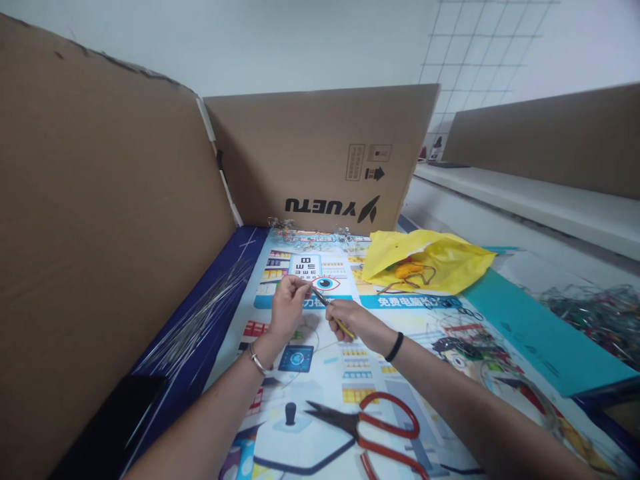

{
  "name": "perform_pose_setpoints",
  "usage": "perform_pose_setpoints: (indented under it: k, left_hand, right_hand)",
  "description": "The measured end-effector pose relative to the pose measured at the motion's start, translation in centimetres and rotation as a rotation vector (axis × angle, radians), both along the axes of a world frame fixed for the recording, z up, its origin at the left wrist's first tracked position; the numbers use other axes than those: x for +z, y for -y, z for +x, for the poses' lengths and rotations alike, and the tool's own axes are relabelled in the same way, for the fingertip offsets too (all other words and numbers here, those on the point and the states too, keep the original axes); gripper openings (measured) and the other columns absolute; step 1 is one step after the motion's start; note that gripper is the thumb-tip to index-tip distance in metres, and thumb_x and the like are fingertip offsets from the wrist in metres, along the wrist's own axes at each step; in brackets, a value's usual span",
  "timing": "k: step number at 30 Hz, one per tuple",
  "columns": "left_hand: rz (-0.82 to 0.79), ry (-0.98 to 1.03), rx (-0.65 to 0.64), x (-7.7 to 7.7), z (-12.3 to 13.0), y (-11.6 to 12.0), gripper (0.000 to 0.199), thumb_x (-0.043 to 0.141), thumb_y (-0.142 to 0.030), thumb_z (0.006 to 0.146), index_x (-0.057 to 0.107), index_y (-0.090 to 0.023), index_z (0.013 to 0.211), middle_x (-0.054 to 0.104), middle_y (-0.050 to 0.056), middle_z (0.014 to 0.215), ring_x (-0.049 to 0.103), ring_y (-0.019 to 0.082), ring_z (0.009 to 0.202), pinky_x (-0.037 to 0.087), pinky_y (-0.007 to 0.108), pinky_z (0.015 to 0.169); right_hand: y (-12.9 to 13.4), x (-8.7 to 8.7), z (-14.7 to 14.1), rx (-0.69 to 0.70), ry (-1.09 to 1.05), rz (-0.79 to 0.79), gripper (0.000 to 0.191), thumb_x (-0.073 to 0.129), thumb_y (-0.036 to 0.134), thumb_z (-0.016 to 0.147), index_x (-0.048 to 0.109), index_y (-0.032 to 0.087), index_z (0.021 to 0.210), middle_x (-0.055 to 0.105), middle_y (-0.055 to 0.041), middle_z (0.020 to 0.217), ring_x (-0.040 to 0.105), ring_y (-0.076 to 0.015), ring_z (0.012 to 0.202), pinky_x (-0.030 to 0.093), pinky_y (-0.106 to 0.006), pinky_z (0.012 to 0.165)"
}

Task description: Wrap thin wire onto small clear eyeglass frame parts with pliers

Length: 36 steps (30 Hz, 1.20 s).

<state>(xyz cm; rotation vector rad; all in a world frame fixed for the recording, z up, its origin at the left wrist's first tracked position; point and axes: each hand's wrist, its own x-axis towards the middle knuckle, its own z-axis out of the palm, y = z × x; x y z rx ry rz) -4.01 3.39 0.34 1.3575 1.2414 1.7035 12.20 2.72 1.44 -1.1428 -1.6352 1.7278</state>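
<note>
My right hand (pixel 347 320) is wrapped round a pair of pliers (pixel 320 296) with yellow grips. Their narrow metal jaws point up and left, reaching the fingertips of my left hand (pixel 289 300). Thumb and forefinger of that hand are pinched together on what looks like a thin wire (pixel 320 345); only a faint curve of it shows below the hands, and its end at the jaws is too small to make out. Closer to me, scissors (pixel 353 423) with red handles lie with their blades slightly apart, pointing left.
A yellow bag (pixel 450 257) holding orange material lies at the right. Straight thin wires (pixel 195 317) lie at the left, beside a dark flat object (pixel 110 420). Cardboard panels (pixel 315 153) stand behind and left. Tangled wire pieces (pixel 595 320) lie far right, past a teal board (pixel 550 333).
</note>
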Motion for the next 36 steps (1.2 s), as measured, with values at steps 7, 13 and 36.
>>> perform_pose_setpoints:
  k: [7, 13, 36]
  left_hand:
    - [-0.026, 0.043, -0.048, 0.3, 0.1, 0.1, 0.008, 0.056, -0.022, 0.074, 0.051, -0.017, 0.076, 0.057, -0.002, 0.066, 0.057, 0.01, 0.06, 0.046, 0.023, 0.059]
    - [-0.056, 0.07, -0.063, 0.7, 0.0, 0.4, 0.01, 0.058, -0.025, 0.073, 0.052, -0.017, 0.076, 0.062, 0.0, 0.072, 0.061, 0.012, 0.064, 0.049, 0.024, 0.061]
    - [-0.035, 0.103, -0.065, 0.6, -0.2, 0.2, 0.018, 0.063, -0.028, 0.07, 0.05, -0.016, 0.074, 0.06, -0.002, 0.063, 0.061, 0.011, 0.061, 0.047, 0.021, 0.056]
  right_hand:
    - [0.4, 0.7, 0.0, 0.017, -0.107, -0.178, 0.023, 0.049, 0.04, 0.075, 0.05, 0.017, 0.073, 0.052, 0.0037, 0.056, 0.046, -0.0065, 0.039, 0.027, -0.018, 0.036]
    - [0.2, 0.6, 0.5, 0.045, -0.181, -0.319, 0.022, 0.048, 0.039, 0.075, 0.049, 0.017, 0.075, 0.051, 0.0035, 0.055, 0.046, -0.0069, 0.04, 0.028, -0.018, 0.038]
    - [0.9, 0.0, -0.5, -0.064, 0.031, 0.091, 0.022, 0.046, 0.039, 0.076, 0.047, 0.017, 0.072, 0.049, 0.0051, 0.054, 0.045, -0.0056, 0.039, 0.029, -0.017, 0.035]
